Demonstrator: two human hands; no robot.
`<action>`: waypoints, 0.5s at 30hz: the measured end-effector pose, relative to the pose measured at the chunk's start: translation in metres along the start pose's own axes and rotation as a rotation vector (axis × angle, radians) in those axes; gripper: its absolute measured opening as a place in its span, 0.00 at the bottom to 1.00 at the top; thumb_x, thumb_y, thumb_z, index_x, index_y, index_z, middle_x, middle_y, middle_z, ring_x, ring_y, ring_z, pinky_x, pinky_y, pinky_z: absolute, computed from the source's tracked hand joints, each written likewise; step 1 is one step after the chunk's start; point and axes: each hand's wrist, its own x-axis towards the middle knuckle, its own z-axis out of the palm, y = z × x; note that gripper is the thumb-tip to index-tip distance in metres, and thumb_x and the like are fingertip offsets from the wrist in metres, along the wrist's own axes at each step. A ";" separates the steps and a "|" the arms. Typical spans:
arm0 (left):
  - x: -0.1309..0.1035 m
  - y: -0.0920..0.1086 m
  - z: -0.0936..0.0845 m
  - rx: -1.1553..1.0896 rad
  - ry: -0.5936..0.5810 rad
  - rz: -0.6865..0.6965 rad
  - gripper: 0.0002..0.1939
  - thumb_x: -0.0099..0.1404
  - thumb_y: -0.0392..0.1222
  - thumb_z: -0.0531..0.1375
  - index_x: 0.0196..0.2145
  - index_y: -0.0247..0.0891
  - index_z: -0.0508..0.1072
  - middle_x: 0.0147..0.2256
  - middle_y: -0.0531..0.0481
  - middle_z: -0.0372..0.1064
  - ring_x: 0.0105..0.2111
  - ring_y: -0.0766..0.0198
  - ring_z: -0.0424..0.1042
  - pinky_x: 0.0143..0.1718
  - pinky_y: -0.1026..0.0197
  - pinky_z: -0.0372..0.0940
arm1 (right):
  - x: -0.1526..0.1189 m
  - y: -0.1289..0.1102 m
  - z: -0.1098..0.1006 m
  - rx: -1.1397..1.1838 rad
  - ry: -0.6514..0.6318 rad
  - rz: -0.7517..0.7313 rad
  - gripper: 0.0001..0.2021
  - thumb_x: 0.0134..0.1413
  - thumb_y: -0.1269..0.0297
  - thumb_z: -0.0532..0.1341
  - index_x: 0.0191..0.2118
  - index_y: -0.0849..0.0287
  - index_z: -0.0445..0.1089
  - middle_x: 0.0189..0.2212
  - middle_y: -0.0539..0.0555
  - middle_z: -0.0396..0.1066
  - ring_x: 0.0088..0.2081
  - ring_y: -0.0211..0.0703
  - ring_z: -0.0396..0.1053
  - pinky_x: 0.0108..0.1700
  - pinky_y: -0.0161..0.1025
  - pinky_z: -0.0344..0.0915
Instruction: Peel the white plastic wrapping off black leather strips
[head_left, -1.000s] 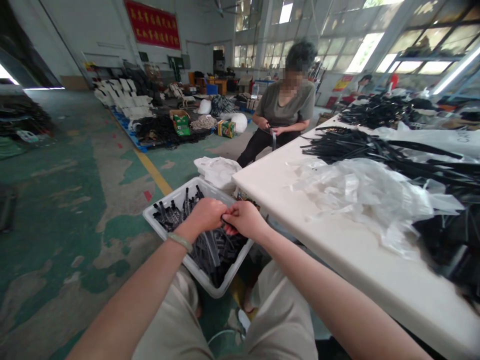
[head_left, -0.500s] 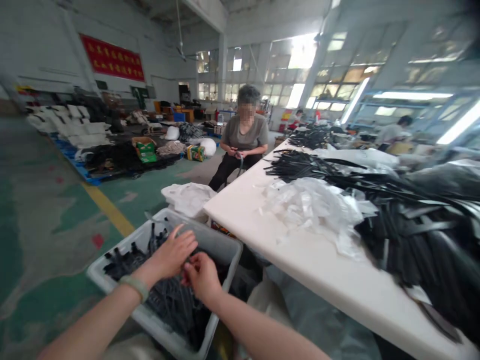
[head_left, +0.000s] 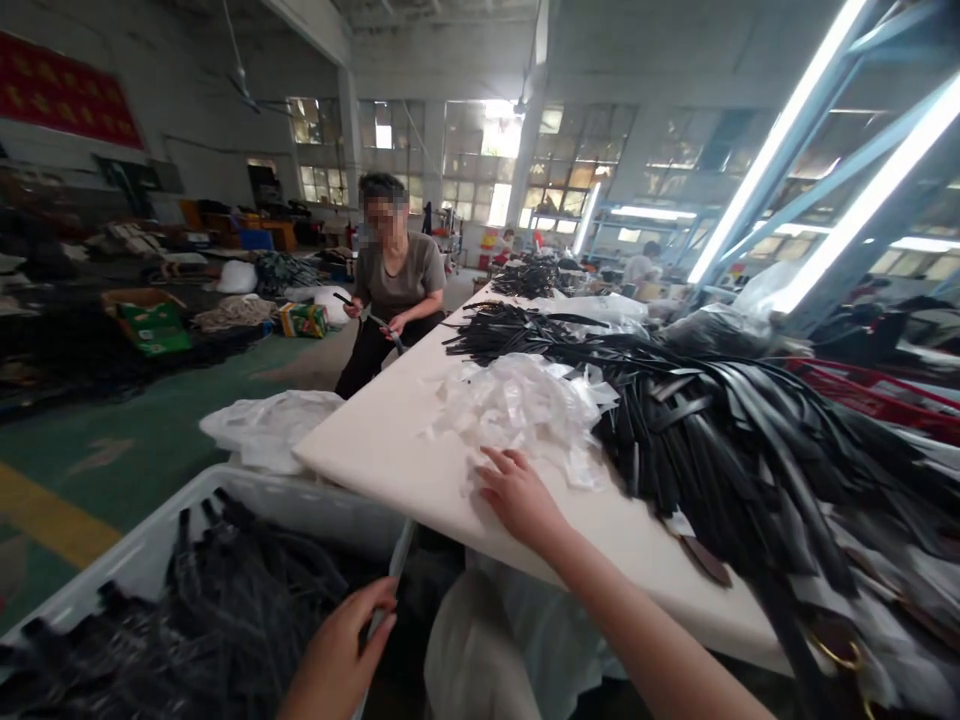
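Note:
My left hand (head_left: 345,640) is at the near right rim of a pale plastic bin (head_left: 300,503). Its fingers are slightly curled, and a gap shows between thumb and forefinger; whether it touches the rim I cannot tell. Many black straps (head_left: 232,580) with square ends fill the bin. Over the white tabletop (head_left: 390,460), my right hand (head_left: 517,500) reaches out with its fingers apart and nothing in them. Just beyond its fingertips lies a heap of crumpled clear plastic wrappers (head_left: 525,405). A large pile of black belt-like straps (head_left: 690,420) spreads to the right.
A seated co-worker (head_left: 397,270) holds a dark strap beyond the table's far left corner. A white plastic sack (head_left: 274,425) stands between bin and table. At right are a red crate (head_left: 877,395) and a brass-coloured buckle (head_left: 840,650). Fabric hangs below the table edge.
My hands were together over the bin and have parted. The right one has moved onto the table beside the wrappers, the left to the bin's rim. The view has turned right.

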 end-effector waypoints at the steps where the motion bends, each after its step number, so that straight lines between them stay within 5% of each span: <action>1: 0.009 0.025 0.000 -0.051 0.060 0.027 0.22 0.64 0.50 0.53 0.50 0.39 0.74 0.44 0.42 0.78 0.46 0.51 0.75 0.53 0.50 0.69 | 0.005 0.003 0.003 0.009 -0.006 -0.007 0.13 0.53 0.77 0.61 0.40 0.56 0.78 0.45 0.58 0.77 0.47 0.54 0.70 0.52 0.48 0.68; 3: 0.022 0.065 0.001 -0.146 0.143 0.055 0.19 0.64 0.50 0.56 0.48 0.39 0.75 0.44 0.41 0.77 0.44 0.51 0.76 0.51 0.49 0.71 | 0.004 -0.002 0.009 0.024 0.028 -0.002 0.11 0.56 0.77 0.59 0.32 0.58 0.78 0.34 0.57 0.79 0.40 0.50 0.72 0.47 0.45 0.70; 6: 0.029 0.093 0.005 -0.361 0.210 0.090 0.21 0.63 0.51 0.60 0.51 0.41 0.74 0.50 0.40 0.74 0.48 0.51 0.74 0.48 0.52 0.73 | -0.018 -0.032 0.009 0.129 0.212 -0.023 0.11 0.60 0.75 0.56 0.35 0.59 0.77 0.35 0.58 0.79 0.40 0.49 0.72 0.46 0.45 0.70; 10: 0.022 0.098 0.014 -0.687 0.097 0.219 0.29 0.59 0.56 0.65 0.56 0.47 0.71 0.60 0.43 0.66 0.59 0.48 0.66 0.56 0.52 0.68 | -0.053 -0.082 0.010 0.519 0.415 -0.153 0.08 0.57 0.74 0.59 0.39 0.55 0.73 0.33 0.52 0.78 0.38 0.43 0.73 0.44 0.39 0.72; 15: 0.001 0.091 0.015 -0.765 0.119 0.243 0.10 0.63 0.51 0.63 0.36 0.48 0.83 0.47 0.46 0.78 0.49 0.49 0.76 0.55 0.49 0.69 | -0.070 -0.103 0.023 0.625 0.392 -0.213 0.10 0.52 0.76 0.60 0.36 0.54 0.72 0.32 0.50 0.78 0.35 0.41 0.74 0.41 0.36 0.72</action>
